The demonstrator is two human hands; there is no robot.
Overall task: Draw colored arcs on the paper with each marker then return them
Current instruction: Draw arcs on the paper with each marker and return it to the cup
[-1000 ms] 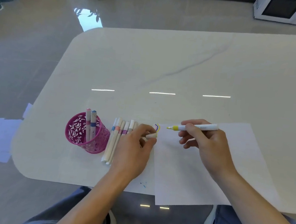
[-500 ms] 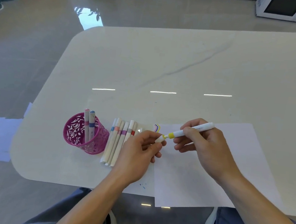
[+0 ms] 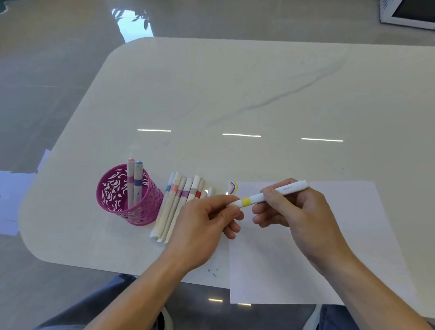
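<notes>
Risk noted: with right hand (image 3: 301, 220) clasping the marker (image 3: 282, 192) and left hand (image 3: 202, 224) pinching its cap (image 3: 235, 203), a skewed push may smear ink.

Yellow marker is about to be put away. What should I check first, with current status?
1. Yellow arc on paper: ok, drawn at its corner.
2. Cap fully seated on yellow marker: cannot tell; left hand pinches it.
3. Right hand grip on barrel: ok.
4. Pink cup upright: ok.
5. Room in cup: ok, only two markers inside.
</notes>
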